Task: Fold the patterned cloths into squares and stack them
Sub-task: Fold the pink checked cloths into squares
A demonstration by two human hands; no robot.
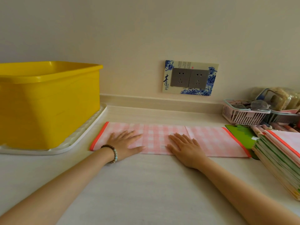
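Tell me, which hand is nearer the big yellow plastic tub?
Left. The left hand rests flat on the pink checked cloth near its end beside the yellow plastic tub; the right hand lies on the cloth's middle, farther away.

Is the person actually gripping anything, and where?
Nothing is gripped: left hand and right hand press flat on the pink checked cloth, left part and middle.

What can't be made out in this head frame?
Head view only.
Yellow tub contents: hidden by its near wall.
Folded stack: cut off by the right edge, count unclear.
Pink checked cloth: patches hidden under the flat left hand and right hand.
Pink basket contents: small and blurred.
Socket frame writing: too small.
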